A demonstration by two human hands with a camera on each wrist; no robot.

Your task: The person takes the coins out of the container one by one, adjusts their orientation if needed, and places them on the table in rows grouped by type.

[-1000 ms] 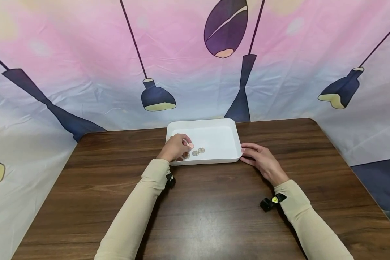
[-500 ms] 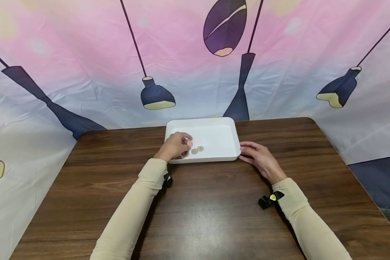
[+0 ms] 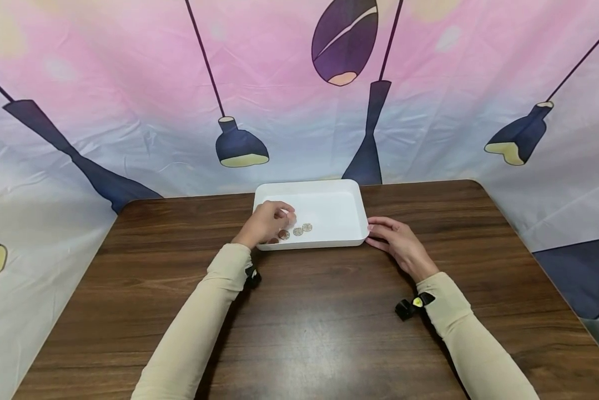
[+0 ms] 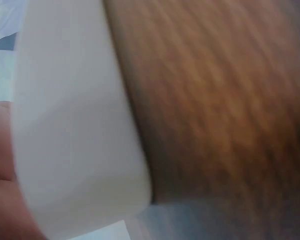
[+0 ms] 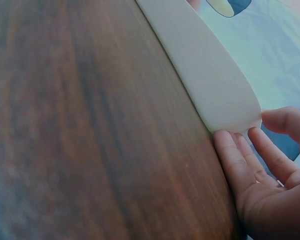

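Note:
In the head view, a shallow white tray (image 3: 329, 219) stands at the back of the table. My left hand (image 3: 265, 221) reaches over its left side, and its thumb and fingers pinch a coppery coin (image 3: 291, 218) above the tray floor. Several coins lie near the front left of the tray, among them two silvery ones (image 3: 307, 227) side by side. Others sit partly under the hand. My right hand (image 3: 401, 244) holds the tray's front right corner. In the right wrist view, its fingertips (image 5: 230, 145) meet the outer wall and rim.
The tray stands on a dark brown wooden table (image 3: 309, 322) with rounded back corners. Behind it hangs a pastel cloth (image 3: 299, 128) printed with lamps. Each wrist wears a small black camera (image 3: 404, 309).
My left hand has shifted slightly left and up in the head view, uncovering more of the coins by its palm. My right hand keeps its place at the tray corner.

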